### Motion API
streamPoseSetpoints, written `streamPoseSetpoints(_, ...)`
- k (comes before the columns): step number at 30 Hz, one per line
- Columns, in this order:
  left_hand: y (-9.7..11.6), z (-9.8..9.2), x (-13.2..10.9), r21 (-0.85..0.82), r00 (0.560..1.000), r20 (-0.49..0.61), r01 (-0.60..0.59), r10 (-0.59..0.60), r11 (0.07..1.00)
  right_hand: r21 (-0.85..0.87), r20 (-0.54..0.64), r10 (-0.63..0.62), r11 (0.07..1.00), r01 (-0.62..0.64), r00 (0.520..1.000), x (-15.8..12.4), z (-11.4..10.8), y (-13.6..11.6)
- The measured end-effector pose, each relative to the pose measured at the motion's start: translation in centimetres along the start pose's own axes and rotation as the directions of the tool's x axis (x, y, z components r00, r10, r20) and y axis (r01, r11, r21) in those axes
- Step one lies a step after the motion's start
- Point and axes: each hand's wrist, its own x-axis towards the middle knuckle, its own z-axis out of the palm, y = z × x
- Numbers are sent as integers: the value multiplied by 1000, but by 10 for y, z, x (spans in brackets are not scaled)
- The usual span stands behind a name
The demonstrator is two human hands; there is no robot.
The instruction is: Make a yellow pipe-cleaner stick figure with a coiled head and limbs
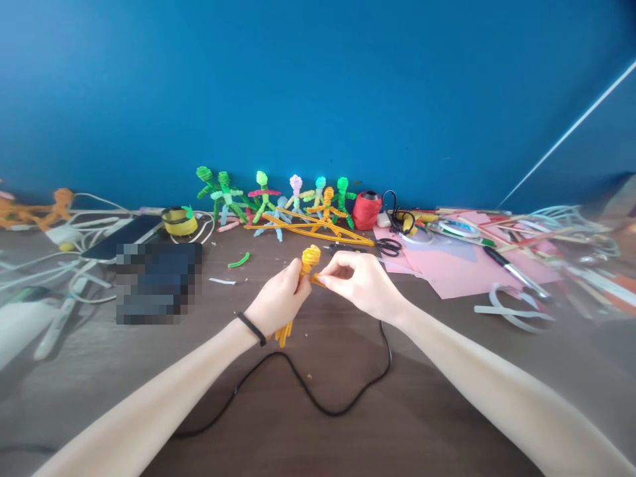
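Figure (310, 258), yellow-orange pipe cleaner: held above the table's middle, coiled head up, legs hanging out below the fist.
Table (322, 377): brown, cluttered along the far edge.
Pink paper (447, 275): sheets spread at far right.
Cable (322, 401): black, loops across the near middle under both forearms.
Left hand (281, 298): fist clamped round the figure's body; black band (252, 328) on the wrist.
Right hand (360, 281): thumb and forefinger pinched together on an orange strand just below the head, other fingers curled.
Finished figures (278, 199): row of green, pink, blue and orange ones along the far edge, centre.
Phone (124, 237): dark, far left.
Red spool (366, 210): just right of the row.
Scissors (389, 246): between spool and right hand.
Green scrap (239, 260): left of the held figure.
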Motion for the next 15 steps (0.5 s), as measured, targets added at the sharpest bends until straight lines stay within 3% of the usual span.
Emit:
streamPoseSetpoints(5,-2,1,1,-154,994,-58,83,-93,985,0,-119,-28,1000,28,992,-6,11,-2)
streamPoseSetpoints(9,-5,1,3,-325,969,-72,201,-237,924,23,-134,-75,997,79,988,-10,19,0)
streamPoseSetpoints(12,-5,2,5,-548,951,-12,252,-308,798,49,-146,-109,992,117,983,-12,25,4)
streamPoseSetpoints(15,-2,2,5,-753,949,50,241,-312,613,72,-201,-144,984,161,969,-15,30,9)
